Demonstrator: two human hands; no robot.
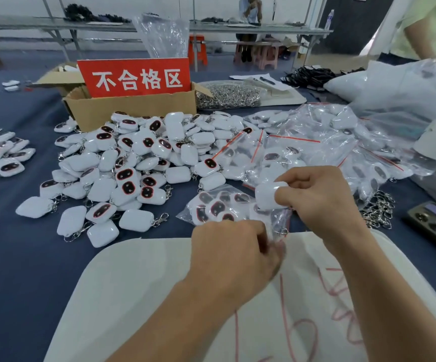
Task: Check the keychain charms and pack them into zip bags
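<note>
Keychain charm, white: pinched in right hand, just above the right end of zip bag. Zip bag: part-filled, on blue tabletop, near edge gripped by left hand. Loose charms: heap, far left.

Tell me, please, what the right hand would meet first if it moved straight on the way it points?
Probably the part-filled zip bag beyond the white charm that the right hand pinches; the left hand grips that bag's edge; depth is unclear.
</note>
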